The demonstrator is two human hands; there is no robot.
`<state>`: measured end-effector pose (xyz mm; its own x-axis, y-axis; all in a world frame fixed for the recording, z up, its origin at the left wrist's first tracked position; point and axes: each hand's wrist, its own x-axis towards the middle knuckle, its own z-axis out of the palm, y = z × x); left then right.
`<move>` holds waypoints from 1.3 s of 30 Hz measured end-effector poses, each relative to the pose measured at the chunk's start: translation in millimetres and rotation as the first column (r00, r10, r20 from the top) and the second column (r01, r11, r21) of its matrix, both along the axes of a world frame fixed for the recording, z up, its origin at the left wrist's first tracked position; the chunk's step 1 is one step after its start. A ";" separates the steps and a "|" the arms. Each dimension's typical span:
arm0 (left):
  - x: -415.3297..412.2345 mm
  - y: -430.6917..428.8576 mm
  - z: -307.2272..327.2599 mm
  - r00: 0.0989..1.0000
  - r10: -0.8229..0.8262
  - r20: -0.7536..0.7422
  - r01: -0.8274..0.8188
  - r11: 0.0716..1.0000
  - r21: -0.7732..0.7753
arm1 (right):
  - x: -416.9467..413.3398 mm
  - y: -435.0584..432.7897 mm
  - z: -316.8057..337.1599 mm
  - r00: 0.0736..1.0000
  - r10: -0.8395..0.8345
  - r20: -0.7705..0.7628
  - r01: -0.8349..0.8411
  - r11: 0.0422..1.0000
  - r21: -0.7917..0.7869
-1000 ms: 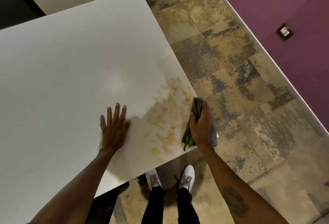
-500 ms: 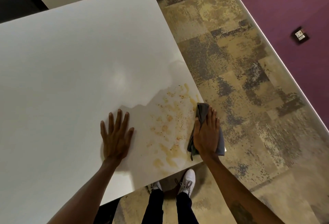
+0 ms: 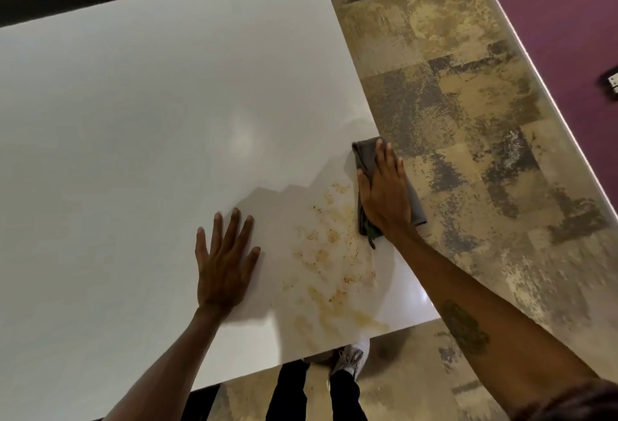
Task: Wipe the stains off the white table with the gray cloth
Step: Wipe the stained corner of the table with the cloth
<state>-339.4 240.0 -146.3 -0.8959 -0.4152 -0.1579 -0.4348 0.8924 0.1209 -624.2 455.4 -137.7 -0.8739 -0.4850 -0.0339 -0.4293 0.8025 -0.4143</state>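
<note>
The left hand (image 3: 224, 266) lay flat, palm down, fingers spread, its arm stretched forward. The right hand (image 3: 384, 193) pressed down flat, fingers extended together, forearm angled in from the right.

White counter (image 3: 140, 126), glossy, with orange-brown stains (image 3: 329, 263) scattered near its right front corner. Gray cloth (image 3: 363, 156), folded and flattened, lies at the right edge, partly overhanging, beside the stains.
</note>
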 end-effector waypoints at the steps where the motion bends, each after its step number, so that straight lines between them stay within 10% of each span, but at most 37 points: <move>1: -0.2 -1.1 -1.0 1.000 0.001 -0.002 -0.001 1.000 -0.008 | -5.1 -4.8 -0.6 1.000 0.022 -0.009 -0.021 1.000 0.009; 25: 3.3 0.3 -1.5 0.995 0.056 -0.078 -0.049 0.995 0.088 | -13.2 -3.0 -7.1 0.779 0.626 0.040 -0.627 0.779 0.012; 39: 12.3 1.2 -5.4 0.990 0.086 -0.114 -0.071 0.989 0.127 | 98.5 77.8 -8.0 0.843 0.538 0.010 -0.538 0.841 0.056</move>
